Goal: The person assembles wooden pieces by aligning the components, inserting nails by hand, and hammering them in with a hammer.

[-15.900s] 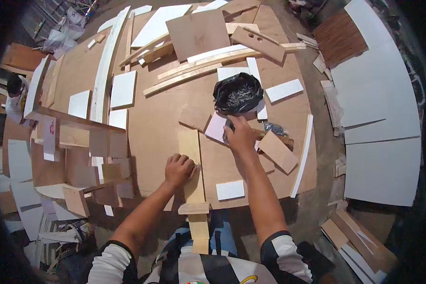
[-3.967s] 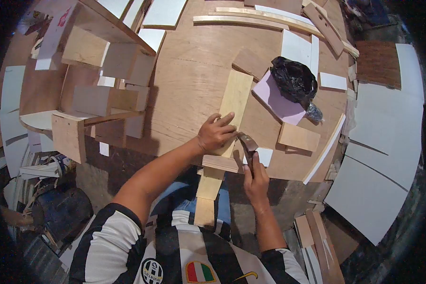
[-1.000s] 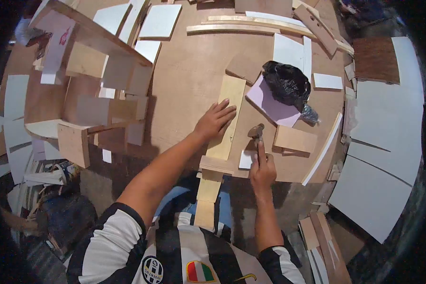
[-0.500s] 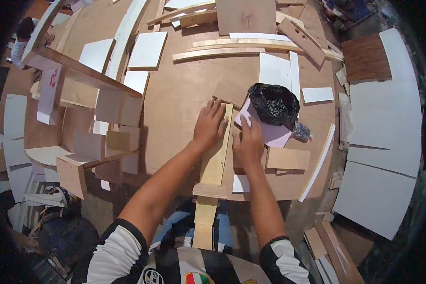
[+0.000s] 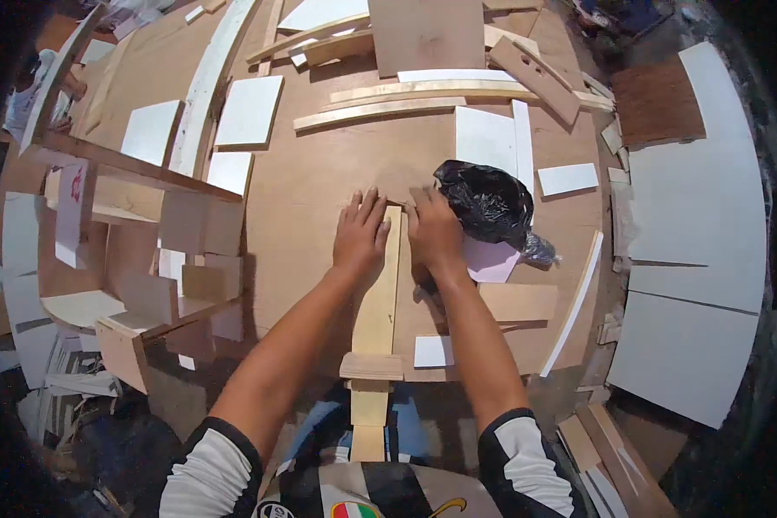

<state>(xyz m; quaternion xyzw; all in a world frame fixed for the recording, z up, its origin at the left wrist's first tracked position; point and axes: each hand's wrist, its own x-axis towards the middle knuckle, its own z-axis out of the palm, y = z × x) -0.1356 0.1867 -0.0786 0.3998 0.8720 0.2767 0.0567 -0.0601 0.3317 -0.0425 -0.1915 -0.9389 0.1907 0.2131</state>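
A long pale wooden strip (image 5: 375,289) runs from the table's far middle toward my body, with a short wooden block (image 5: 371,366) across it near the table edge. My left hand (image 5: 360,233) lies along the strip's left side, its fingers bent around the far end. My right hand (image 5: 434,231) is at the same end from the right, its fingertips on a thin board (image 5: 396,205) seen nearly edge-on; most of that board is hidden by my fingers. Just right of my right hand sits a black plastic bag (image 5: 485,203) filled with nails, partly over a pinkish panel (image 5: 490,261).
Long wooden battens (image 5: 432,90) and white panels (image 5: 250,112) lie across the far table. A partly built wooden shelf unit (image 5: 147,233) stands at left. White boards (image 5: 695,216) lean along the right side. Another person (image 5: 33,95) is at the far left.
My right hand has moved from beside the pinkish panel to the strip's far end. The thin board there, tilted before, now shows edge-on. My view has shifted slightly.
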